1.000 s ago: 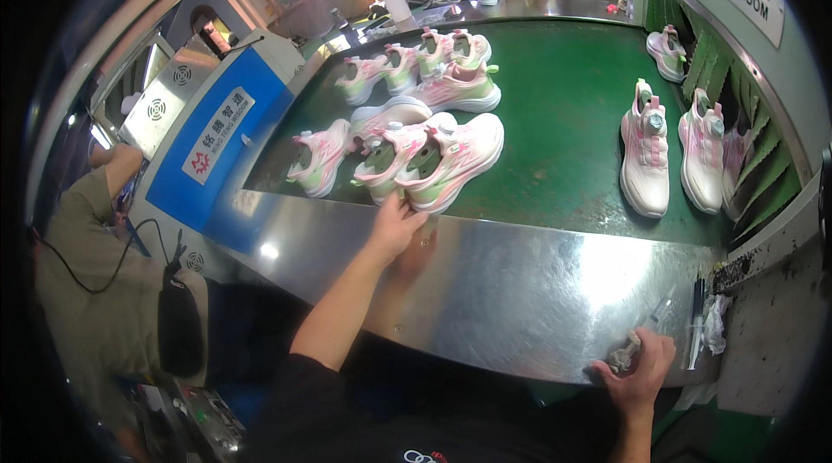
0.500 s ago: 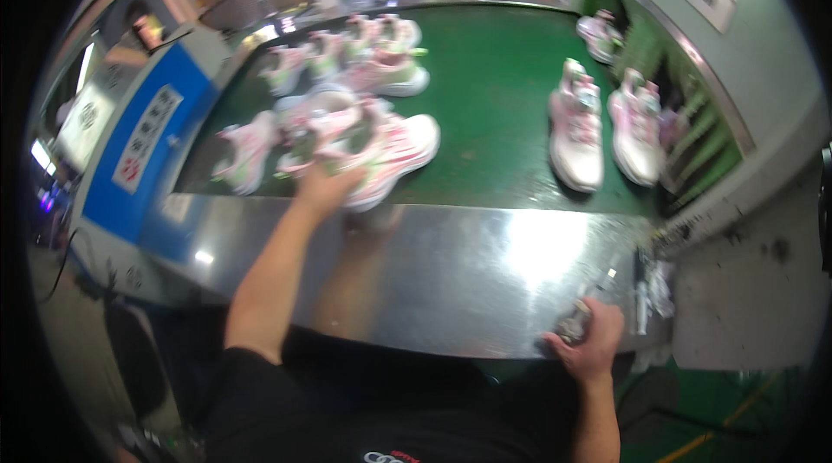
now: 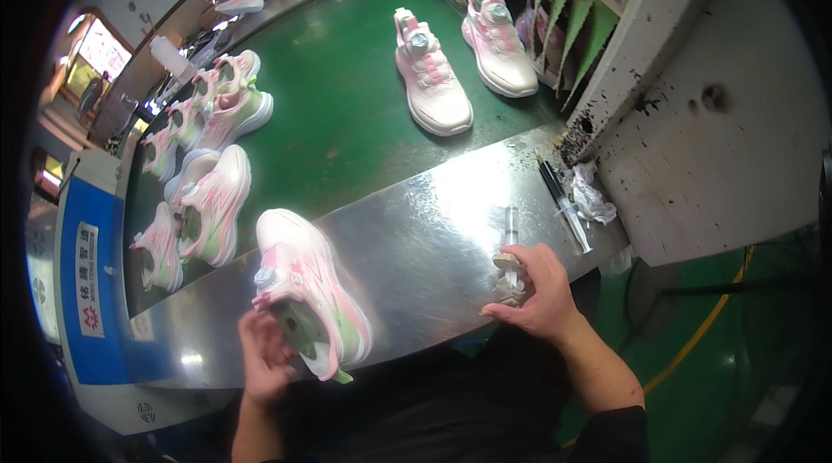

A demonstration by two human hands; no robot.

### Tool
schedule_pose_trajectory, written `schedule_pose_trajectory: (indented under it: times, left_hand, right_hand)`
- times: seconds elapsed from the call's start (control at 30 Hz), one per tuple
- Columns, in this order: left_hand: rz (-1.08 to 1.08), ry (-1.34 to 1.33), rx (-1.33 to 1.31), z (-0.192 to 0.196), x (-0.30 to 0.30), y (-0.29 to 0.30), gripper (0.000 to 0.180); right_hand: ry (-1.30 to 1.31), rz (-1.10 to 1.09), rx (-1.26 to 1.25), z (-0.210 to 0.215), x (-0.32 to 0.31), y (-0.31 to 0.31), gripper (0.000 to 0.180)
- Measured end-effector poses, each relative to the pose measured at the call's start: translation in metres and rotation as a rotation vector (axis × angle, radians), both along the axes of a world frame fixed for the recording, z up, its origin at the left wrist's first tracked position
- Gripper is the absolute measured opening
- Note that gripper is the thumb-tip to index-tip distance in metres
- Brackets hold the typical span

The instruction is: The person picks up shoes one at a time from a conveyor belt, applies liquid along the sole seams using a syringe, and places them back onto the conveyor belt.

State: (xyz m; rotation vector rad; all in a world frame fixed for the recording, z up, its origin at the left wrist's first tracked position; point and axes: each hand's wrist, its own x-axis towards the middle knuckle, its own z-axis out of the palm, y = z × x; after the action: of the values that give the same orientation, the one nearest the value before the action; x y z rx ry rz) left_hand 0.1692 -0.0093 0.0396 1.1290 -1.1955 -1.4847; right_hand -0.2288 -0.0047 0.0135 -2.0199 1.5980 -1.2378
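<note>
hands are working at the near steel surface (image 3: 416, 238): left hand (image 3: 264, 359) is gripping a pink-white sneaker (image 3: 312, 298) by its heel, tilting it for access; right hand (image 3: 533, 290) is closing around a syringe-like applicator (image 3: 511, 251).

A shoe (image 3: 308, 290) lies on the steel ledge's (image 3: 416, 229) near-left edge; two syringes (image 3: 563, 203) lie at its right end.

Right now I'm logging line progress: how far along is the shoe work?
Done: one pink-and-white sneaker is off the green conveyor belt, on the steel ledge. In hand: left hand grips its heel; right hand holds a small syringe-like applicator. Left: similar sneakers wait on the belt.
</note>
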Motion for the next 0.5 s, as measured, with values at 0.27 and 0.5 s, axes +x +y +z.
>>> schedule_pose_trajectory:
  times: [0.27,0.5]
  left_hand:
    - [0.021,-0.378,0.115,-0.038,0.038,-0.153,0.028]
    - [0.03,-0.056,0.116,-0.002,-0.013,-0.14,0.032]
  right_hand:
    - [-0.531,0.038,0.236,-0.002,0.003,0.022,0.074]
    - [-0.329,0.169,0.263,0.009,0.008,0.024,0.076]
